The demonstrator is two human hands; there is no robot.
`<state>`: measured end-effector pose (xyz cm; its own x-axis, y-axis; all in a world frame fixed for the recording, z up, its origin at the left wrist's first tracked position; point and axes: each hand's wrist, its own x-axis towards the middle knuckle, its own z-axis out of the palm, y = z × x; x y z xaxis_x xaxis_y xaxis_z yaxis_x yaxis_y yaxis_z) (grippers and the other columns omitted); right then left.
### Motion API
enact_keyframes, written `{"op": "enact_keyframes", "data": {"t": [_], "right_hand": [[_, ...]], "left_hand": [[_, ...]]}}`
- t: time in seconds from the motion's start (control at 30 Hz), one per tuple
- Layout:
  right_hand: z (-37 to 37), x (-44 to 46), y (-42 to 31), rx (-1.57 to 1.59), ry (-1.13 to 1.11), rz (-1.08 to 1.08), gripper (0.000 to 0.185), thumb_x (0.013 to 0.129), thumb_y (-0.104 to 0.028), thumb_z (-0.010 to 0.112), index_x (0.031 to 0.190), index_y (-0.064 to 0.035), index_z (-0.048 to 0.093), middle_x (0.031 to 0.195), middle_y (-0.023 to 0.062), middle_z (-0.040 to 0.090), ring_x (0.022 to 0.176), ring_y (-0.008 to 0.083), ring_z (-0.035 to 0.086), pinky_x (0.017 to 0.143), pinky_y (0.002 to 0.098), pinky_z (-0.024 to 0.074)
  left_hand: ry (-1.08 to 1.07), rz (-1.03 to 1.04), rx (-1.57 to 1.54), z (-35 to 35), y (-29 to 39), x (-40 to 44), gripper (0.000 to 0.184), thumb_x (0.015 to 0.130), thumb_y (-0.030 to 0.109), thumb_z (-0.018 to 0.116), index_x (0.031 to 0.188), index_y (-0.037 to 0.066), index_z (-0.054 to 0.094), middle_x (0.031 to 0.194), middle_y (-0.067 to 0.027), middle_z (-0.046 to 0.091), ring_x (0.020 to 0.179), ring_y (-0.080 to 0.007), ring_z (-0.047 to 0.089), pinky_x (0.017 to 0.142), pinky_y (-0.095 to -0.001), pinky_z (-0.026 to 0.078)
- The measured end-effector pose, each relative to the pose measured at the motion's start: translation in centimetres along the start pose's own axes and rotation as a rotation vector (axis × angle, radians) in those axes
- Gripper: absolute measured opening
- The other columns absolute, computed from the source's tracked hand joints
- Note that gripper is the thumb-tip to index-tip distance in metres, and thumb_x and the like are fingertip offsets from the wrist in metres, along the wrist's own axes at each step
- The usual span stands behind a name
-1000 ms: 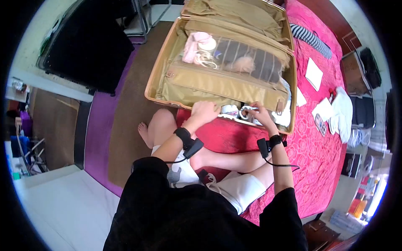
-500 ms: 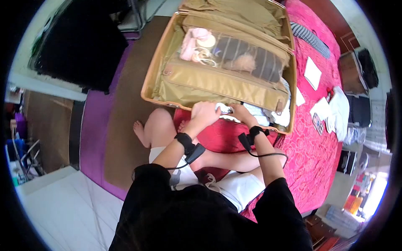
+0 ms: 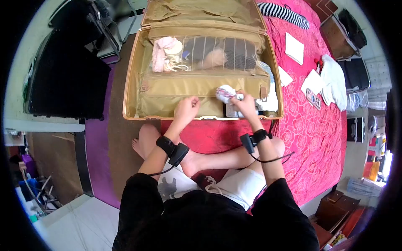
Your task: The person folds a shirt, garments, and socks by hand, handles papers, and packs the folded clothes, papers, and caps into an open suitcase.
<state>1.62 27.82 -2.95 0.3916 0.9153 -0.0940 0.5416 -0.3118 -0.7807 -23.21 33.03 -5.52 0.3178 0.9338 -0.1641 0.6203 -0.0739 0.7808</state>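
An open suitcase with a tan lining lies in front of me. My right hand grips a small white bundle with coloured marks, held above the suitcase's near right part. My left hand is closed over the near edge, left of the bundle, with no object visible in it. Behind both hands, a see-through mesh pocket holds a pink item, a round pale item and dark striped cloth. White and light blue cloth fills the suitcase's right side.
The suitcase lid stands open at the far side. On the pink bedspread to the right lie white papers, a white cloth, a patterned phone-like item and a striped roll. A black case stands at left.
The white bundle has risen from the suitcase's near edge in my right hand. My hands have moved apart, the left one now off the bundle. The view has shifted right.
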Motion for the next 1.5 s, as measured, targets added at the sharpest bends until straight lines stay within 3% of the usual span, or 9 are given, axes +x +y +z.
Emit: {"op": "enact_keyframes", "data": {"t": [0.17,0.43,0.63,0.83,1.0,1.1,1.23,1.37,1.5], "right_hand": [[-4.4,0.4,7.0,0.214,0.067,0.011,0.018,0.070,-0.015,0.068,0.077,-0.0016,0.058,0.067,0.0060,0.059,0.062,0.0108,0.052,0.059,0.0268,0.0430],[-5.6,-1.2,6.4,0.754,0.273,0.072,0.011,0.076,-0.005,0.064,0.075,-0.0042,0.053,0.068,-0.0010,0.054,0.063,0.0056,0.046,0.056,0.0221,0.0384],[-5.3,-1.2,6.2,0.662,0.447,0.118,0.013,0.078,-0.007,0.064,0.078,-0.0021,0.052,0.069,0.0012,0.055,0.063,0.0074,0.049,0.056,0.0235,0.0414],[-5.3,-1.6,5.7,0.451,0.428,0.050,0.016,0.075,-0.006,0.064,0.081,0.0004,0.051,0.084,0.0091,0.063,0.075,0.0126,0.055,0.070,0.0269,0.0465],[-5.2,-1.5,5.6,0.458,0.370,0.048,0.017,0.073,-0.007,0.065,0.081,0.0001,0.052,0.084,0.0104,0.063,0.076,0.0129,0.054,0.072,0.0272,0.0466],[-5.2,-1.5,5.5,0.398,0.348,0.061,0.016,0.072,-0.006,0.065,0.080,-0.0002,0.052,0.080,0.0087,0.061,0.072,0.0118,0.052,0.068,0.0272,0.0460],[-4.8,-1.2,5.8,0.326,0.368,-0.006,0.014,0.073,-0.006,0.063,0.079,-0.0007,0.052,0.073,0.0067,0.057,0.067,0.0118,0.050,0.063,0.0274,0.0447],[-4.6,-1.1,6.0,0.259,0.347,0.012,0.015,0.073,-0.007,0.064,0.078,-0.0012,0.051,0.069,0.0062,0.055,0.064,0.0116,0.049,0.062,0.0273,0.0440],[-4.3,-0.8,6.2,0.228,0.309,0.045,0.015,0.074,-0.008,0.064,0.077,-0.0013,0.051,0.067,0.0046,0.053,0.064,0.0105,0.047,0.062,0.0263,0.0429]], "left_hand": [[0.009,0.081,-0.034,5.1,6.4,5.4,0.022,0.082,0.023,0.060,0.096,0.006,0.064,0.086,-0.0101,0.069,0.080,-0.0253,0.067,0.069,-0.0354,0.051],[0.091,0.064,-0.250,15.2,13.2,13.1,0.029,0.081,0.025,0.066,0.097,0.002,0.060,0.088,-0.0124,0.067,0.079,-0.0210,0.065,0.070,-0.0325,0.050],[0.174,0.132,-0.186,17.6,15.1,14.4,0.033,0.078,0.031,0.072,0.083,0.001,0.060,0.068,-0.0094,0.065,0.060,-0.0195,0.062,0.058,-0.0318,0.049],[0.067,0.246,-0.265,19.7,12.0,16.0,0.022,0.077,0.018,0.073,0.079,0.000,0.060,0.065,-0.0078,0.064,0.056,-0.0141,0.060,0.052,-0.0289,0.047],[-0.029,0.101,-0.573,17.4,8.4,15.7,0.014,0.082,0.009,0.067,0.083,-0.001,0.058,0.068,-0.0077,0.062,0.056,-0.0125,0.059,0.050,-0.0255,0.049],[0.017,0.072,-0.532,13.6,4.2,15.5,0.011,0.085,0.009,0.063,0.087,-0.001,0.058,0.073,-0.0091,0.066,0.056,-0.0136,0.061,0.050,-0.0265,0.049],[0.157,-0.081,-0.271,5.7,-3.9,15.1,0.014,0.084,0.014,0.065,0.084,0.001,0.060,0.073,-0.0090,0.066,0.057,-0.0137,0.062,0.051,-0.0293,0.049],[0.256,-0.160,-0.053,-1.7,-11.9,15.2,0.017,0.080,0.018,0.067,0.082,0.002,0.060,0.075,-0.0131,0.066,0.067,-0.0238,0.064,0.061,-0.0356,0.050],[0.286,-0.218,0.320,-4.7,-8.5,12.8,0.019,0.077,0.019,0.067,0.079,0.003,0.059,0.077,-0.0154,0.065,0.077,-0.0336,0.063,0.070,-0.0418,0.049]]}}
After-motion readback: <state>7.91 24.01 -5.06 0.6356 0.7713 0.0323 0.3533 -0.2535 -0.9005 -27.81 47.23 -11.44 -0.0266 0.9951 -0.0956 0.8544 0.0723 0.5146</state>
